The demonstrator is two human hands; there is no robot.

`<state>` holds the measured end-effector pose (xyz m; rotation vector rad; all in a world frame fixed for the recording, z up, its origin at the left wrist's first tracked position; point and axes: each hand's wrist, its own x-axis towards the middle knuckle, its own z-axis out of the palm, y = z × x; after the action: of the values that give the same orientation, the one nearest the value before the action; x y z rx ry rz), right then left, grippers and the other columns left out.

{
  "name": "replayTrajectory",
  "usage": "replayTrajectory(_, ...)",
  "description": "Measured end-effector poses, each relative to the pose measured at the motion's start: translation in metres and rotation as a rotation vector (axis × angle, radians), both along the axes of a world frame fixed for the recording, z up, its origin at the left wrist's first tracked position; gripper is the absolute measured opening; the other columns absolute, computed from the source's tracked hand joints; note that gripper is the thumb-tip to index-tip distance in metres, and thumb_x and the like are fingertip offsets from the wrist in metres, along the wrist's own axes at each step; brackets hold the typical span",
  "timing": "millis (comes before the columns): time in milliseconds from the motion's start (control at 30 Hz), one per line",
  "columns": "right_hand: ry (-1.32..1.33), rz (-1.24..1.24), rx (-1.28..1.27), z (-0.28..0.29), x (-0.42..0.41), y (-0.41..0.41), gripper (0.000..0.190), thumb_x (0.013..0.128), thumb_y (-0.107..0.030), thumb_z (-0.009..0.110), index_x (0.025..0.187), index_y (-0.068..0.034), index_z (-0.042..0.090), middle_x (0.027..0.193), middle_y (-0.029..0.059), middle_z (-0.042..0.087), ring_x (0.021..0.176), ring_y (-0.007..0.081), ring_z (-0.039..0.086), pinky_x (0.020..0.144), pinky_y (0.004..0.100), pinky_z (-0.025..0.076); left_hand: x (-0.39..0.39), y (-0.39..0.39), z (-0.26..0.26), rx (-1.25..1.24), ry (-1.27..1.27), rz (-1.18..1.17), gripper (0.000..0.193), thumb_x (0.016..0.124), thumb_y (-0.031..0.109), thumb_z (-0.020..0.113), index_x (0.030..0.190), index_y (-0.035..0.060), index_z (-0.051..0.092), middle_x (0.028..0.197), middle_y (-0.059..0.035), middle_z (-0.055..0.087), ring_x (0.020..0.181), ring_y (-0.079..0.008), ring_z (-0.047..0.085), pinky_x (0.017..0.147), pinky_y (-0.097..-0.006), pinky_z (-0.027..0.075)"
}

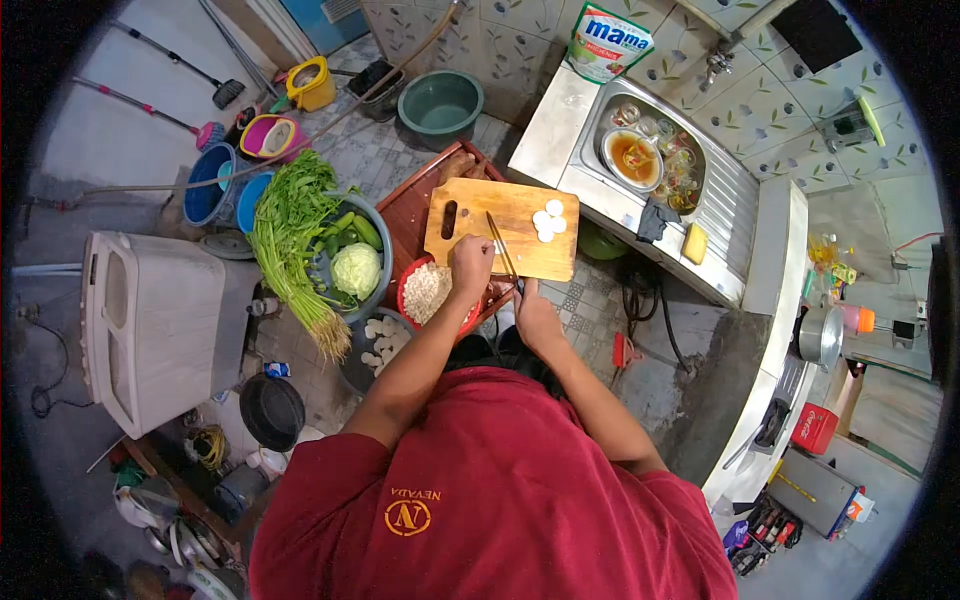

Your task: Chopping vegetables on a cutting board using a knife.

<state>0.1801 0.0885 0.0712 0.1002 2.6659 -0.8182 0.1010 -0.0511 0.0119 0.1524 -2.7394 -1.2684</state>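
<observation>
My right hand (536, 316) grips the handle of a kitchen knife (502, 244), whose dark, narrow blade slants across a wooden cutting board (525, 195). Left of the blade, my left hand (472, 264) curls its fingers against a small white piece of food (499, 246), mostly covered by the hand. Several round white pieces (550, 222) sit together at the board's right side. Partly behind my left forearm, a red basin (424, 291) holds small chopped whitish pieces. A dark bowl (358, 379) nearer my body contains more round white pieces.
A grey basin (385, 251) left of the board carries cabbage (356, 271), cucumbers (367, 232) and leafy greens (289, 217). Under the board is a reddish-brown low table (405, 199). A sink (600, 112) with dishes stands to the right, a yellow sponge (695, 244) on its ledge.
</observation>
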Motion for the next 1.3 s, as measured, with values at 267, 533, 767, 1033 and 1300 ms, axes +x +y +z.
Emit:
replayTrajectory(267, -0.020, -0.045, 0.014, -0.032, -0.012, -0.006, 0.030, 0.096, -0.029, 0.043, 0.104, -0.001, 0.038, 0.072, 0.0302, 0.060, 0.071, 0.0491, 0.059, 0.063, 0.0568, 0.046, -0.002, 0.000, 0.005, -0.023, 0.031, -0.022, 0.010, 0.074, 0.009, 0.065, 0.076, -0.0008, 0.066, 0.071, -0.0195, 0.058, 0.068, -0.0350, 0.059, 0.062, -0.0407, 0.046)
replayTrajectory(533, -0.025, 0.020, -0.061, -0.021, -0.052, -0.012, 0.030, 0.094, -0.028, 0.045, 0.100, 0.000, 0.039, 0.078, 0.0315, 0.060, 0.076, 0.0493, 0.059, 0.067, 0.0556, 0.046, 0.006, -0.006, 0.001, 0.149, 0.055, 0.011, 0.008, 0.076, 0.009, 0.064, 0.075, 0.0009, 0.065, 0.070, -0.0169, 0.058, 0.067, -0.0342, 0.058, 0.062, -0.0410, 0.046)
replayTrajectory(767, -0.054, 0.028, -0.037, -0.009, -0.029, -0.008, 0.031, 0.094, -0.029, 0.046, 0.099, 0.001, 0.040, 0.078, 0.0313, 0.061, 0.076, 0.0490, 0.059, 0.067, 0.0564, 0.046, 0.006, -0.006, -0.005, 0.155, 0.030, 0.029, 0.009, 0.074, 0.009, 0.066, 0.072, 0.0003, 0.063, 0.070, -0.0143, 0.059, 0.066, -0.0308, 0.059, 0.062, -0.0396, 0.047)
replayTrajectory(1033, -0.033, -0.047, -0.057, -0.026, -0.013, -0.013, 0.025, 0.095, -0.025, 0.043, 0.101, 0.000, 0.040, 0.079, 0.0306, 0.061, 0.077, 0.0480, 0.060, 0.069, 0.0546, 0.047, 0.003, -0.002, -0.003, 0.053, 0.029, 0.026, 0.010, 0.074, 0.008, 0.068, 0.074, -0.0017, 0.064, 0.073, -0.0150, 0.060, 0.066, -0.0292, 0.061, 0.061, -0.0370, 0.047)
replayTrajectory(1300, -0.051, 0.011, -0.046, -0.016, -0.053, -0.017, 0.030, 0.094, -0.028, 0.045, 0.101, 0.001, 0.040, 0.080, 0.0309, 0.061, 0.079, 0.0474, 0.061, 0.071, 0.0539, 0.048, 0.004, -0.009, -0.009, 0.103, 0.021, 0.004, 0.010, 0.078, 0.009, 0.065, 0.078, -0.0008, 0.065, 0.068, -0.0129, 0.063, 0.062, -0.0240, 0.063, 0.060, -0.0337, 0.049)
